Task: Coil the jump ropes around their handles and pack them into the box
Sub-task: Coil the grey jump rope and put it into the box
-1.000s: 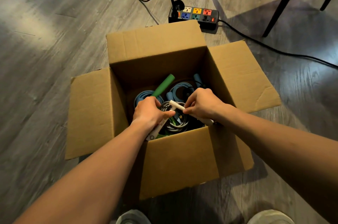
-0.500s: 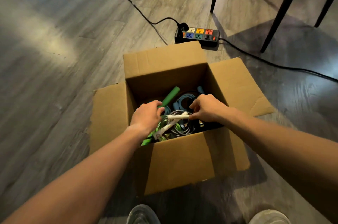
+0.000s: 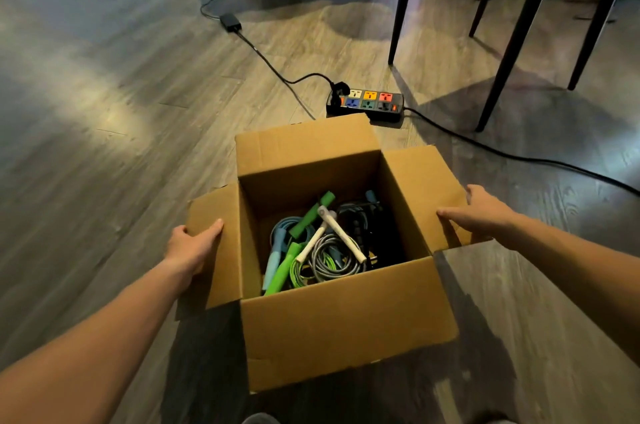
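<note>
An open cardboard box point(image 3: 346, 330) stands on the floor in front of me. Inside it lie several coiled jump ropes: a grey rope with white handles point(image 3: 341, 236) on top, a green one point(image 3: 294, 260), and a light blue one point(image 3: 277, 250) at the left. My left hand point(image 3: 192, 247) grips the outer edge of the left flap point(image 3: 221, 271), thumb on top. My right hand point(image 3: 481, 208) holds the outer edge of the right flap point(image 3: 422, 188), thumb lying along its top face. Neither hand touches a rope.
A power strip point(image 3: 367, 101) with coloured sockets lies just behind the box, its black cables point(image 3: 502, 153) running left and right across the wooden floor. Dark table and chair legs point(image 3: 516, 32) stand at the back right. My shoe tips show at the bottom edge.
Both hands have let go of the white-handled rope, left the box, and moved out to the side flaps. The rope now rests on the pile. My view has pulled back.
</note>
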The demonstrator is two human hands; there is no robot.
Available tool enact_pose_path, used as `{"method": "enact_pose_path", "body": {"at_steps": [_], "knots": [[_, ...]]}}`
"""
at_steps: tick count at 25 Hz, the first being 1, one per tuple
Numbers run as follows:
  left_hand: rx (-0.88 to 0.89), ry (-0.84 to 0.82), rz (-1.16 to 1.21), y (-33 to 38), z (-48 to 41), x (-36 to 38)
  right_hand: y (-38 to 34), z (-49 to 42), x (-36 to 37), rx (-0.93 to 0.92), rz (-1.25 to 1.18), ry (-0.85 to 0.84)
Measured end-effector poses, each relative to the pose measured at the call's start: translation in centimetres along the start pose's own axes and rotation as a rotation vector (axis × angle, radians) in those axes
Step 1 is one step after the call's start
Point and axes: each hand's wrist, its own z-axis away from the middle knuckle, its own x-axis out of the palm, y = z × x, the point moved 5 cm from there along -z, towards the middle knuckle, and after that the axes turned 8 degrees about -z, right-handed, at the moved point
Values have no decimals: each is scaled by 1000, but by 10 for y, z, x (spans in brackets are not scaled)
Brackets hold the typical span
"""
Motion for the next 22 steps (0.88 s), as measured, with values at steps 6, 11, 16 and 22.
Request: {"method": "enact_pose_path", "body": {"at_steps": [6, 11, 16, 22], "knots": [[231, 218, -207, 52, 20, -58, -25, 5, -20, -5, 120, 120], [597, 65, -265, 127, 69, -38, -98, 28, -27, -212, 348, 215], [688, -69, -501, 110, 76, 33, -130, 44, 47, -442, 359, -84], [995, -138, -443, 4, 66, 22, -49, 33, 50, -567, 586, -250]]}}
